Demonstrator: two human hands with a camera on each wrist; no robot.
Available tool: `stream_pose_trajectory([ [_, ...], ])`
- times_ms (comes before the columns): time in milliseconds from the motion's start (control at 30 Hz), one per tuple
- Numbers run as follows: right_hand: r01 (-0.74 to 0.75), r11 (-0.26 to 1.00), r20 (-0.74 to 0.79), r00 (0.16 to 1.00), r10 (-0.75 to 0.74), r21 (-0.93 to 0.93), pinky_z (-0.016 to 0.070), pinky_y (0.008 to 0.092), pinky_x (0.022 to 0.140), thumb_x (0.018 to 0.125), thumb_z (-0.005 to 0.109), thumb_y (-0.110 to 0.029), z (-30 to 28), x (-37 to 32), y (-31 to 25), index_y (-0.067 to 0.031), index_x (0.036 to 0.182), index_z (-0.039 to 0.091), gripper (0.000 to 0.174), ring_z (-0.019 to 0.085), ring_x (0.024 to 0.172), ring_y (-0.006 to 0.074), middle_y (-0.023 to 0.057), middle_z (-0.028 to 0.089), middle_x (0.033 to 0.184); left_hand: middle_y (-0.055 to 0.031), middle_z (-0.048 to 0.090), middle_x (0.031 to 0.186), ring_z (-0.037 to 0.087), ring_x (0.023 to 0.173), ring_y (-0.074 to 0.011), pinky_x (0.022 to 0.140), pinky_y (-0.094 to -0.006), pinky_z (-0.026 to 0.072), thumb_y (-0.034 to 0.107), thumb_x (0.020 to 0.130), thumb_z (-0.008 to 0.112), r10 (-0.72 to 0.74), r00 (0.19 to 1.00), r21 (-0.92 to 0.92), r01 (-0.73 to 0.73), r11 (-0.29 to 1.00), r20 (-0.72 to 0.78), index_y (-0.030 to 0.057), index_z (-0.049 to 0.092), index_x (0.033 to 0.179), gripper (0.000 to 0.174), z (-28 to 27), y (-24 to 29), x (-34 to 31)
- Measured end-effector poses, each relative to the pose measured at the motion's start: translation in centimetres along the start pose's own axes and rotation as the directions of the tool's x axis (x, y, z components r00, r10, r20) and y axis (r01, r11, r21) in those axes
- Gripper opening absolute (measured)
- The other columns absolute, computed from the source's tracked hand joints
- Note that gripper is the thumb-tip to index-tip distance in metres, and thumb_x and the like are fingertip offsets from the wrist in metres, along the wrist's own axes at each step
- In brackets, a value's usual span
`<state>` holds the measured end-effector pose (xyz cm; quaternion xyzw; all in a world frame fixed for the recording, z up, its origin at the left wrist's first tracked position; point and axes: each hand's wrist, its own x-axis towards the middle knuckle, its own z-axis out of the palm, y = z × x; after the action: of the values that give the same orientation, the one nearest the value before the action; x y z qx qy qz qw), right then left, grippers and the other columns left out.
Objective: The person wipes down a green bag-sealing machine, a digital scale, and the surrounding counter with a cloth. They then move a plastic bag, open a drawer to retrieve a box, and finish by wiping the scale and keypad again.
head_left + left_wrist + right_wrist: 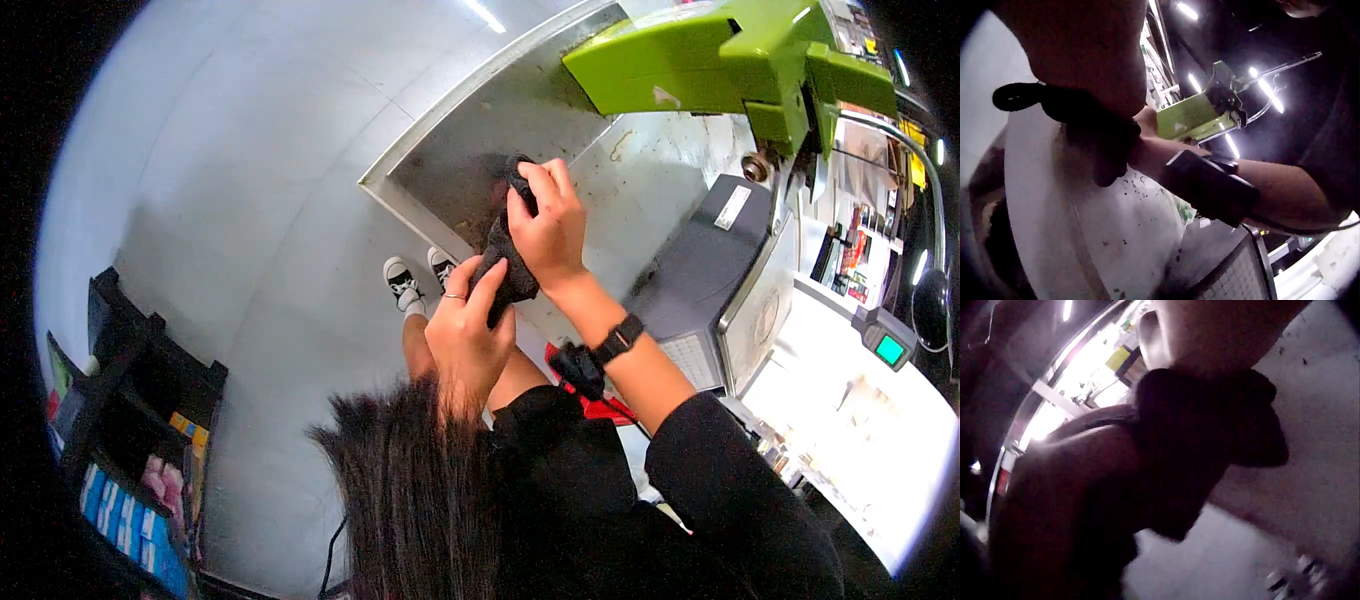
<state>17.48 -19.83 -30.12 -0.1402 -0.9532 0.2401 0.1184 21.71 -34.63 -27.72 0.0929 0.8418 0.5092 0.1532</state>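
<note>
Dark cloth (503, 262): I hold it in both hands, over the near edge of the stainless steel counter (470, 150). It runs as a bunched strip from one hand to the other. I cannot tell whether it touches the steel.

Right hand (548, 228): closed round the upper end of the cloth, with the fingers curled over the top of it and the knuckles towards the head camera. A black wrist strap (620, 338) sits on that forearm. The black sleeve is pushed up behind it.

Left hand (465, 335): grips the lower end of the cloth, with the thumb laid up along the fabric and the fingers wrapped behind. A ring (455, 296) is on one finger. The two hands are just beside each other, with only cloth between them.

Counter: the surface is speckled with dark marks, and the left wrist view shows them plainly. A green machine (700, 60) overhangs the far side of the counter, well above my right hand. A grey device (700, 270) with a slanted top stands to the right of my right forearm.

Below: my two shoes (418, 275) stand on the pale floor (250, 200), close to the counter's edge. A dark shelf unit (140, 420) holding coloured packets stands well to the left.

The right wrist view is blurred. It shows only dark cloth bunched under the hand.
</note>
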Motion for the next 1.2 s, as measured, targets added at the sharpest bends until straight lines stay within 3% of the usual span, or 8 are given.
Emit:
stream_pose_trajectory([
  [67,0.142,0.989,-0.012,0.990,-0.143,-0.049,0.0476,0.0435,0.072,0.075,0.063,-0.006,-0.1,2.1,1.2,-0.0032,0.094,0.057,0.020,0.058,0.084,0.0349,0.0148,0.053,0.090,-0.0124,0.057,0.119,0.062,0.094,-0.0329,0.077,-0.0388,0.0522,0.003,0.065,0.068,0.121,0.993,0.104,-0.118,0.988,-0.014,0.0138,0.060,0.116,0.052,0.8,0.5,1.4],
  [267,0.084,0.959,-0.138,0.983,-0.125,-0.270,0.0506,0.0442,0.071,0.078,0.060,-0.011,1.1,8.6,1.0,-0.0023,0.087,0.061,0.013,0.060,0.083,0.0374,0.0173,0.058,0.091,-0.0135,0.058,0.117,0.061,0.095,-0.0341,0.078,-0.0400,0.0515,0.009,0.072,0.065,0.155,0.982,0.116,-0.142,0.983,-0.107,0.0116,0.061,0.113,0.041,0.8,1.2,7.0],
  [433,0.138,0.990,0.037,0.990,-0.138,-0.010,0.0485,0.0395,0.068,0.067,0.068,-0.004,2.6,1.0,-4.7,-0.0081,0.086,0.056,0.024,0.058,0.082,0.0300,0.0099,0.052,0.087,-0.0165,0.061,0.114,0.060,0.104,-0.0317,0.091,-0.0365,0.0465,-0.002,0.066,0.060,-0.128,0.969,-0.057,0.119,0.991,-0.209,0.0083,0.067,0.109,0.045,-2.0,-1.9,-1.4],
  [567,0.262,0.965,0.112,0.959,-0.262,0.012,0.0501,0.0391,0.068,0.069,0.066,-0.006,1.5,2.7,-2.3,-0.0080,0.088,0.058,0.021,0.059,0.078,0.0315,0.0111,0.053,0.086,-0.0137,0.061,0.114,0.060,0.105,-0.0299,0.089,-0.0360,0.0475,0.000,0.067,0.062,-0.123,0.985,-0.081,0.113,0.990,-0.125,0.0116,0.067,0.109,0.044,-1.7,-0.1,0.3],
  [600,0.289,0.956,0.082,0.955,-0.284,-0.050,0.0505,0.0392,0.068,0.071,0.065,-0.007,1.5,4.4,-0.7,-0.0077,0.090,0.061,0.020,0.060,0.078,0.0321,0.0121,0.055,0.086,-0.0123,0.059,0.119,0.060,0.105,-0.0304,0.087,-0.0367,0.0487,0.001,0.068,0.064,0.012,0.991,-0.028,-0.016,0.999,-0.134,0.0148,0.064,0.114,0.049,-0.7,-0.4,1.8],
  [800,0.073,0.958,-0.129,0.985,-0.112,-0.278,0.0502,0.0426,0.070,0.075,0.064,-0.010,0.9,7.5,1.7,-0.0058,0.094,0.062,0.019,0.060,0.082,0.0343,0.0141,0.057,0.092,-0.0106,0.057,0.119,0.061,0.098,-0.0320,0.080,-0.0372,0.0508,0.007,0.071,0.065,0.145,0.989,0.051,-0.145,0.988,0.001,0.0164,0.062,0.114,0.045,0.0,0.2,6.4],
  [1067,-0.019,0.997,0.085,0.996,0.013,0.069,0.0481,0.0417,0.066,0.067,0.067,0.000,1.5,-3.9,-6.2,-0.0078,0.090,0.057,0.026,0.058,0.079,0.0323,0.0110,0.051,0.087,-0.0134,0.059,0.114,0.061,0.097,-0.0313,0.082,-0.0367,0.0502,0.000,0.065,0.066,-0.013,0.999,-0.045,0.011,0.999,-0.032,0.0107,0.063,0.111,0.047,-4.8,-3.4,-3.6],
  [1200,0.006,1.000,-0.078,0.997,-0.008,-0.028,0.0466,0.0434,0.072,0.076,0.062,-0.007,0.7,-0.7,-1.7,-0.0043,0.095,0.058,0.020,0.056,0.084,0.0353,0.0142,0.054,0.092,-0.0126,0.059,0.115,0.061,0.096,-0.0302,0.080,-0.0363,0.0506,0.000,0.069,0.063,0.111,0.994,-0.042,-0.110,0.993,0.018,0.0107,0.062,0.113,0.045,-3.5,-1.1,-0.6],
])
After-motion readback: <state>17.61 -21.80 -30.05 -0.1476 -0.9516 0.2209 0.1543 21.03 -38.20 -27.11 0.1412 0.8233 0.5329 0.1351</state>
